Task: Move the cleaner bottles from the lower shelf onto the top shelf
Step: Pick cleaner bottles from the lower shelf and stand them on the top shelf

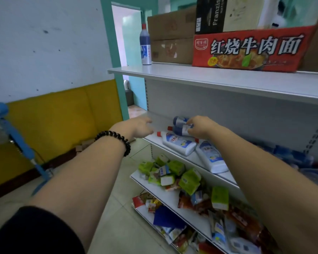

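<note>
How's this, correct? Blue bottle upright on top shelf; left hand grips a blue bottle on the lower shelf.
Wrong hand. Head view: the right hand grips the lying blue bottle on the lower shelf; the left hand holds nothing. Rest stands.

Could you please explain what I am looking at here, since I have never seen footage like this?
There is no machine. This single picture comes from a camera worn on a person's head, looking down at their bare arms. The right hand grips a dark blue bottle lying on the lower shelf, next to a second dark bottle, a left white bottle and a right white bottle. The left hand, above a bead bracelet, is open and holds nothing. One upright bottle stands on the top shelf beside cardboard boxes.
</note>
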Demonstrator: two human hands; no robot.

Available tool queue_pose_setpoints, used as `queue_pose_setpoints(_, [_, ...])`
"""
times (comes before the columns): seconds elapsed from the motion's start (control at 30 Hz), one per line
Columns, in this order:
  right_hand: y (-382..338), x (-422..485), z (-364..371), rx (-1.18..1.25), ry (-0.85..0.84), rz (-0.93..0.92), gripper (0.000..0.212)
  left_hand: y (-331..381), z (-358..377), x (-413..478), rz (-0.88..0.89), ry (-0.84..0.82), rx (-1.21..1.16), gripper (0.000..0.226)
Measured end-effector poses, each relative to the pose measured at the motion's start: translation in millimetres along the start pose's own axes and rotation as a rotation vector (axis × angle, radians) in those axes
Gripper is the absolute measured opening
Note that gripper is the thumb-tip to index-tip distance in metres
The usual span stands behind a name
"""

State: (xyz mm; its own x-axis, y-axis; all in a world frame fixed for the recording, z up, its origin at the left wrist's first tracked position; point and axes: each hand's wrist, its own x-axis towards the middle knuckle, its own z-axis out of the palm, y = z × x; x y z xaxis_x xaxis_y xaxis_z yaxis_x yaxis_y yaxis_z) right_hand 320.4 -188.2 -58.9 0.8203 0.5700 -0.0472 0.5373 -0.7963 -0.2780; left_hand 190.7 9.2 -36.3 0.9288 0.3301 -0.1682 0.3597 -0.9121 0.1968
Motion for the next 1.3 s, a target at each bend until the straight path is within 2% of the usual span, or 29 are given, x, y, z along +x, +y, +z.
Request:
queue_pose_setpoints(0.23, [15.5,105.4,29.2,-0.04,-0.14,0.041,0.05,-28.8,2.2,116.4,0.031,-0.073,0.021,0.059])
queue_pose_setpoints(0.5, [35.1,171.8,67.8,0.045,-0.309,0.222,0.092,-30.2,21.6,240.8,0.096,-0.163,0.027,0.063])
queue_pose_setpoints(0.63, [33.6,181.3,88.4,-0.006,-0.465,0.209,0.091,-20.8,46.0,294.8,0.126,-0.235,0.05,0.058])
queue_pose_setpoints(0.73, [32.6,184.9,101.1,-0.013,-0.517,0.221,0.089,-7.7,65.1,322.8,0.194,-0.306,-0.016,0.055])
queue_pose_setpoints(0.83, [29.9,186.2,108.3,-0.008,-0.512,0.254,0.085,9.8,82.1,342.6,0.26,-0.354,-0.134,0.057])
queue_pose_setpoints(1.03, [21.2,178.6,110.5,0.037,-0.472,0.374,0.073,18.1,107.9,361.3,0.269,-0.493,-0.349,0.066])
queue_pose_setpoints(1.13, [15.1,175.7,112.7,0.039,-0.476,0.426,0.072,13.4,109.5,371.3,0.315,-0.51,-0.37,0.079])
queue_pose_setpoints(1.2, [12.4,172.9,114.1,0.071,-0.457,0.47,0.07,9.8,106.8,374.1,0.314,-0.511,-0.476,0.097])
queue_pose_setpoints(1.23, [11.8,171.0,115.1,0.093,-0.437,0.494,0.071,7.0,102.4,372.4,0.309,-0.5,-0.553,0.093])
queue_pose_setpoints(1.3, [8.1,166.8,115.6,0.12,-0.4,0.532,0.075,-1.0,92.9,374.2,0.313,-0.429,-0.618,0.06])
